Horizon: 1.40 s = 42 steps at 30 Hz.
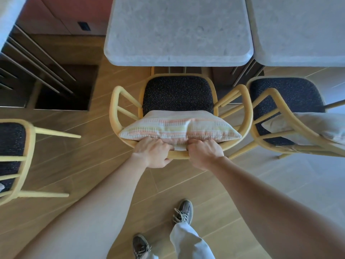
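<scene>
Head view looks straight down on a wooden armchair (114,109), and both hands are on its curved back rail. The left hand (153,152) and the right hand (203,154) sit side by side near the middle of the rail. Each has its fingers curled over the top and wrapped around the wood, with only a short stretch of rail between them.

Just beyond the knuckles a striped cushion (179,128) leans against the chair back, touching both hands. Past it lies the dark speckled seat (177,94).

The job appears to be shifting this chair at the grey table (177,30) ahead of the hands. The grip is made and the chair faces the tabletop squarely. Only the seat's far edge reaches the table's near edge, so almost the whole seat lies outside it. If the chair is to be tucked in, nearly all the travel is left.

Right of the right hand, a neighbouring chair (261,101) stands just beside this chair's arm; I cannot tell whether they touch. It could catch on a crooked push. Another chair (28,146) stands well apart to the left of the left hand. A second table (302,30) lies ahead to the right. The person's shoe (183,210) is planted on the wooden floor (84,165) behind the hands.
</scene>
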Available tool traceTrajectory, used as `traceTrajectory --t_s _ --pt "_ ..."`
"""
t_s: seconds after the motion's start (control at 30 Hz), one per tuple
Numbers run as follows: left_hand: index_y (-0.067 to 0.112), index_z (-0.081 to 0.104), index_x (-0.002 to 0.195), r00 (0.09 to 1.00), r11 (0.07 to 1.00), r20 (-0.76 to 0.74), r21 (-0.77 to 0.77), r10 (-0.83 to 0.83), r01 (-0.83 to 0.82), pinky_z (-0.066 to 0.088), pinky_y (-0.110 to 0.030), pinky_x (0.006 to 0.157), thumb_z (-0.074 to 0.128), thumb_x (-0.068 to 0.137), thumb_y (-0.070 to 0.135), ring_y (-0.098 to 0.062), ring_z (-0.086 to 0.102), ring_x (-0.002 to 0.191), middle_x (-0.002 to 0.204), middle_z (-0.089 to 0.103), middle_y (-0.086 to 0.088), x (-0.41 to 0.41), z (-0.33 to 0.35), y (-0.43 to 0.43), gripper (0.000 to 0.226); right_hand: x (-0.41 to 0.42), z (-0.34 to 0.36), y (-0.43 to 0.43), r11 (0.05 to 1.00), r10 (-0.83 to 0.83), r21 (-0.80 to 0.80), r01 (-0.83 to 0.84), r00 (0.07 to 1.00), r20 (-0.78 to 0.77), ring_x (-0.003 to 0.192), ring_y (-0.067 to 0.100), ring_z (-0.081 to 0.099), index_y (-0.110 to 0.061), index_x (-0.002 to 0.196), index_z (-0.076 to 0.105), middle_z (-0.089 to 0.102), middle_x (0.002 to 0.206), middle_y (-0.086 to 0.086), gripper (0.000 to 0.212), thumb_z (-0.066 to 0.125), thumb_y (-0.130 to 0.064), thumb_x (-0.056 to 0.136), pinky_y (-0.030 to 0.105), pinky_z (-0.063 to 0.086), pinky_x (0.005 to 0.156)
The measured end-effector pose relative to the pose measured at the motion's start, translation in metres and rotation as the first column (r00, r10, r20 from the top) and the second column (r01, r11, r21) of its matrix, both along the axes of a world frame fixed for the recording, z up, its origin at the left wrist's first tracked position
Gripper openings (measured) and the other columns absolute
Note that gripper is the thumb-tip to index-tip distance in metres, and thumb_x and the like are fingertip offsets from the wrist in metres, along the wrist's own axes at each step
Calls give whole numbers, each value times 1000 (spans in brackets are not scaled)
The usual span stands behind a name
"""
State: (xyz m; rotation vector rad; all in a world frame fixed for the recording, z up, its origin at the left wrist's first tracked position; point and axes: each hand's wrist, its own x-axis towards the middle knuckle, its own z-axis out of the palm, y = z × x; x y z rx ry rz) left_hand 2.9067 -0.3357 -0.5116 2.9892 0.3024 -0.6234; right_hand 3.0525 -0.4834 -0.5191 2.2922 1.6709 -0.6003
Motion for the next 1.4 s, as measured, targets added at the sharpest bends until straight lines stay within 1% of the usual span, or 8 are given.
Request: traceTrajectory --t_s 0.1,0.17,0.27,0.4,0.5,0.63,0.87,1.4 --pt "38 70 110 993 995 74 -45 87 -84 44 -34 69 28 84 95 -24 75 82 87 77 3 -4 -3 1 75 0 4 0 998 -38 46 40 999 -29 105 32 72 -21 123 65 67 129 -5 32 58 -42 99 40 50 78" --pt "37 71 113 915 894 173 -339 364 -291 50 -32 73 14 70 107 -19 76 88 93 78 6 -12 11 -3 100 -4 19 -2 993 -95 59 106 982 -166 120 28 66 -24 129 59 63 135 -3 60 68 -67 87 41 48 93" --pt "26 70 121 553 454 216 -824 805 -339 60 -41 93 24 73 105 -17 76 103 107 79 1 -32 47 -6 103 -13 60 -3 823 -291 284 492 795 -532 120 25 65 -22 134 59 67 126 -2 70 72 -69 83 43 51 99" --pt "22 60 139 136 237 230 -971 964 -41 48 -43 116 28 88 91 -19 66 130 136 70 -6 -91 123 4 92 -60 153 12 468 -102 325 822 415 -904 137 11 55 -35 150 47 58 147 -11 73 55 -70 87 30 47 109" --pt "30 56 143 -29 284 283 -945 959 164 40 -42 122 31 83 97 -17 57 143 151 62 -2 -170 190 18 93 -135 222 27 405 164 481 777 456 -875 144 4 49 -28 155 45 53 156 -11 67 47 -59 97 6 41 103" --pt "32 56 145 -141 387 362 -887 922 252 33 -49 126 8 98 74 -20 53 147 155 59 -2 -313 249 16 79 -270 273 44 410 388 622 667 490 -781 148 12 48 -15 153 48 51 159 -2 61 41 -50 103 18 40 116" --pt "32 56 145 -305 580 535 -811 788 78 39 -42 120 34 83 95 -25 52 147 153 60 -5 -601 325 4 91 -526 327 94 438 643 693 573 339 -687 145 14 53 -15 152 49 53 158 -5 87 42 -80 95 25 43 115" --pt "13 52 151 -380 471 480 -873 791 -122 44 -39 116 35 84 94 -23 58 142 149 63 -9 -918 279 178 106 -841 259 309 683 506 523 510 187 -842 136 9 59 -17 150 51 55 152 -7 63 52 -53 98 18 49 107"
